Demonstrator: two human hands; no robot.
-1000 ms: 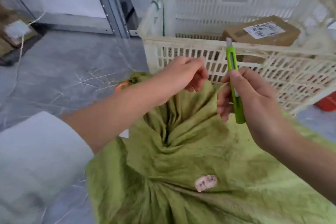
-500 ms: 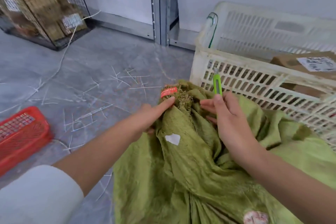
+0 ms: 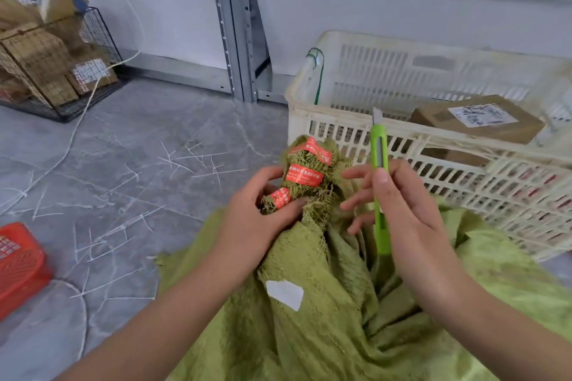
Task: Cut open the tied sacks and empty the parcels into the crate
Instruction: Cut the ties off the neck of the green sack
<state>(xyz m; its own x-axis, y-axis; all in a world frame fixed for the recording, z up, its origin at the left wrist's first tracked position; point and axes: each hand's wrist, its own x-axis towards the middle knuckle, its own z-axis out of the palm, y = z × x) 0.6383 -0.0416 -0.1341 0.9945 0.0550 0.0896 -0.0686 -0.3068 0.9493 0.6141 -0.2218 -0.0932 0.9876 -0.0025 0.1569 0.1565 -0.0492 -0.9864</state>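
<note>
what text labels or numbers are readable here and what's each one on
No text here is sharp enough to quote.
White characters on the red tape bands round the neck of the green sack: blurred.
Print on the shipping label of the cardboard box in the white crate: too small.
Print on the label in the wire basket: blurred.
The white patch on the sack: no print visible.
</note>
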